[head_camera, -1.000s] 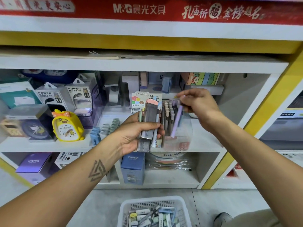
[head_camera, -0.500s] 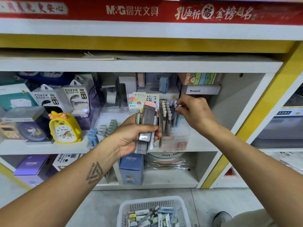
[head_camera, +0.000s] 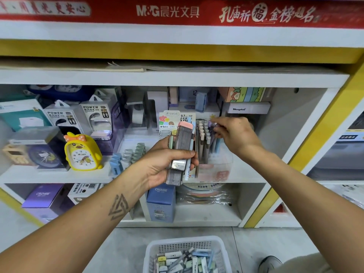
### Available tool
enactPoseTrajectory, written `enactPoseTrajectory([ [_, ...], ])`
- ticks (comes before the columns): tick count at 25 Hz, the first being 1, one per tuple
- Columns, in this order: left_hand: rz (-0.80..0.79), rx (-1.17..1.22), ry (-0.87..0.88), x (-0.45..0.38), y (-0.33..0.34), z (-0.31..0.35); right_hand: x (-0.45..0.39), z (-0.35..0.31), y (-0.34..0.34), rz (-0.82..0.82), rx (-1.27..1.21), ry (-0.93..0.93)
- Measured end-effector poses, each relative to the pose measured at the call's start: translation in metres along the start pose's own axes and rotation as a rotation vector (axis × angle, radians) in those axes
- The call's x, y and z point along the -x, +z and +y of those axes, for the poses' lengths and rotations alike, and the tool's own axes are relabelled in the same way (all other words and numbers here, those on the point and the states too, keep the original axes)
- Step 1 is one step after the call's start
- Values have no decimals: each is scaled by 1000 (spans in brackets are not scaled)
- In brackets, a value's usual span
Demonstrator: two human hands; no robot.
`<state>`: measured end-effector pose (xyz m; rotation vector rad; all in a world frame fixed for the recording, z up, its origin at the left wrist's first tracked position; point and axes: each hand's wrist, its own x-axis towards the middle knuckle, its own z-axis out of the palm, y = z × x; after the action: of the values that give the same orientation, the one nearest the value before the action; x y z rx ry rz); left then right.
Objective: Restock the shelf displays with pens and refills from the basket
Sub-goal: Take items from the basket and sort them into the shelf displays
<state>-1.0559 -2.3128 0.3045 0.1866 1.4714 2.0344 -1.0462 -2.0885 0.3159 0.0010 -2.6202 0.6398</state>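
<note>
Centre of the frame: left hand [head_camera: 167, 164] wrapped round a bundle of grey lead-refill cases and slim pastel pens [head_camera: 180, 152], held upright and close beside the clear plastic pen display box [head_camera: 214, 164] on the white middle shelf [head_camera: 59, 174], probably so the next piece sits within easy reach of the other hand. Just right of centre: right hand [head_camera: 234, 134] over the top of that box, fingertips pinched narrow on the cap end of a pale purple pen [head_camera: 211, 126] standing among the upright grey and blue pens [head_camera: 203, 138], apparently seating it in line with the row. Grip on the left full and firm; grip on the right a light fingertip pinch. Bottom centre of the frame: white perforated plastic basket [head_camera: 153, 251] on the floor, with more refills and pens inside, so restocking judged well short of finished. Left of centre on the same shelf: yellow duck-shaped alarm clock [head_camera: 82, 152], well apart from the work.
</note>
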Motion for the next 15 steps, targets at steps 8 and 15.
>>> enactPoseTrajectory([
  [8, -61, -3, -14, 3, -5, 2, -5, 2, 10, -12, 244, -60],
  [15, -148, -30, -11, 4, -6, 1, -4, -24, 1, -117, -569, 258],
])
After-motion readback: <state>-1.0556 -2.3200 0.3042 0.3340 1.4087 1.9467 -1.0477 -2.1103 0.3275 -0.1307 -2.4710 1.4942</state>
